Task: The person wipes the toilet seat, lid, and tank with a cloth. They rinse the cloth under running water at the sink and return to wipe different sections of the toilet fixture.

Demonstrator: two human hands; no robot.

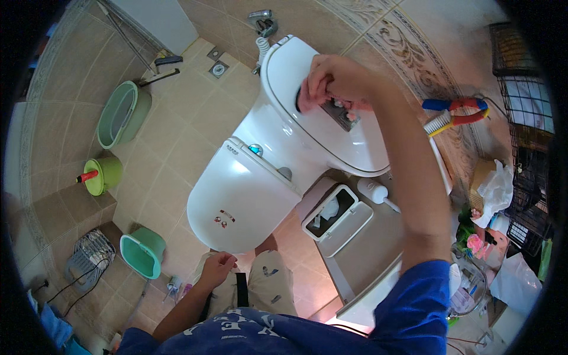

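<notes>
My right hand (pixel 339 77) reaches over the white ceramic toilet tank lid (pixel 288 66) and grips a pink cloth (pixel 306 98), partly blurred. Against the cloth lies a dark rectangular object (pixel 341 116), much of it hidden by the cloth and my arm. Small pale pink bits show on top of it. Down at my lap, my left hand (pixel 217 268) hangs with its fingers loosely curled and nothing visible in it. Just ahead of that hand is the closed white toilet seat lid (pixel 239 195). A round flush button (pixel 256 150) shows beside the seat hinge.
An opened white bin (pixel 330 211) stands right of the toilet, near a white toilet-brush holder (pixel 372 191). Brushes (pixel 457 113) hang on the right wall. Green tubs (pixel 124 115) (pixel 142 253) and a lime bucket (pixel 104 175) line the left. Wire shelving (pixel 528 102) rises at right.
</notes>
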